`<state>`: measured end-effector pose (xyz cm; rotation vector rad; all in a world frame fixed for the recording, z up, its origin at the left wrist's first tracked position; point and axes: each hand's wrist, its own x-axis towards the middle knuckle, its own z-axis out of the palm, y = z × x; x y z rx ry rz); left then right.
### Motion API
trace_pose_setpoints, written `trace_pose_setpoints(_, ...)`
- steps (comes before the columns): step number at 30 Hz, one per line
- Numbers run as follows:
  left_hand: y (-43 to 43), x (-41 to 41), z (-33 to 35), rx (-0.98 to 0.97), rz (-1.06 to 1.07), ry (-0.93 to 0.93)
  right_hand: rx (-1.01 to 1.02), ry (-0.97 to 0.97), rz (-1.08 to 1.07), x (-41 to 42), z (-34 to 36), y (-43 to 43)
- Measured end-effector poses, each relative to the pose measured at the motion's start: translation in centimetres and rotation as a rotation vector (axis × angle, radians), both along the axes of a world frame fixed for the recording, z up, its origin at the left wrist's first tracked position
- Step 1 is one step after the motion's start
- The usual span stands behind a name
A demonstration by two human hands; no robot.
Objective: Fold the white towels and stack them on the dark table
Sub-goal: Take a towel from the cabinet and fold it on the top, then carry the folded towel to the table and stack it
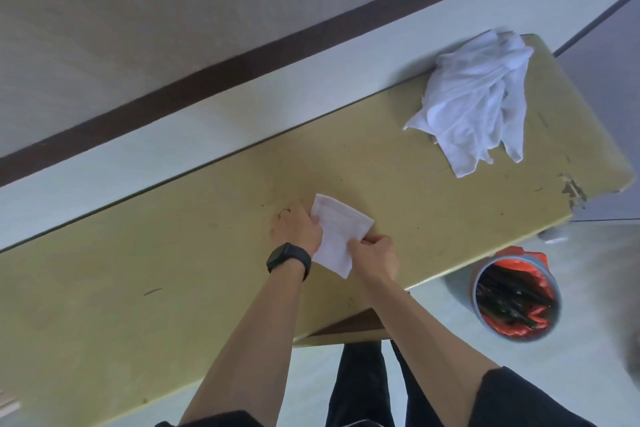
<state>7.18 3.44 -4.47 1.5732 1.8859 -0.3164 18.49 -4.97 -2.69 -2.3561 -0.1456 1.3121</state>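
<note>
Lying flat on the yellow-green table [173, 288], close to the near edge and about in its middle, is one folded towel [341, 227]. It is white, small and nearly rectangular, turned at a slant to the table edge, with a stitched hem visible along its far side and with layers that sit evenly on each other. The left hand [298, 229], with a black watch [289, 258] on the wrist, has its fingers curled and grips the left edge of the folded towel. The right hand [375, 253] pinches the near right edge between thumb and fingers, so both hands are closed on the same cloth. Well apart from it, at the far right end of the table, lies a pile of towels [478, 97], white too but crumpled and not folded, with loose corners that spread toward the middle of the table. On the floor, beside the right end of the table, stands a round grey bucket [516, 295] with an orange lining and dark things inside; what these are I cannot tell.
</note>
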Motion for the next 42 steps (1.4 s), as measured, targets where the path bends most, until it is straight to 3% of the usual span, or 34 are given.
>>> trace_pose_setpoints(3,-1.4,0.3,0.2,0.062,-0.007,0.028,0.021,0.051,0.023,0.7,0.1,-0.3)
trace_pose_setpoints(9,-3.0,-1.0,3.7,0.020,0.430,-0.436,0.186,0.205,0.173,2.3,1.2,-0.5)
trace_pose_setpoints(14,-4.1,-4.0,8.2,0.076,0.545,-0.560,0.345,0.236,0.395,3.9,5.5,0.8)
trace_pose_setpoints(24,-10.3,-8.0,22.4,0.554,0.866,-0.626,0.775,0.046,0.975,-1.7,17.1,5.2)
trace_pose_setpoints(32,-23.0,-12.5,31.9,1.034,1.138,-0.450,1.253,0.068,1.381,-11.9,28.6,-0.6)
trace_pose_setpoints(42,-50.6,-16.7,38.9,1.335,1.527,0.149,1.531,0.489,1.828,-26.5,36.1,-25.4)
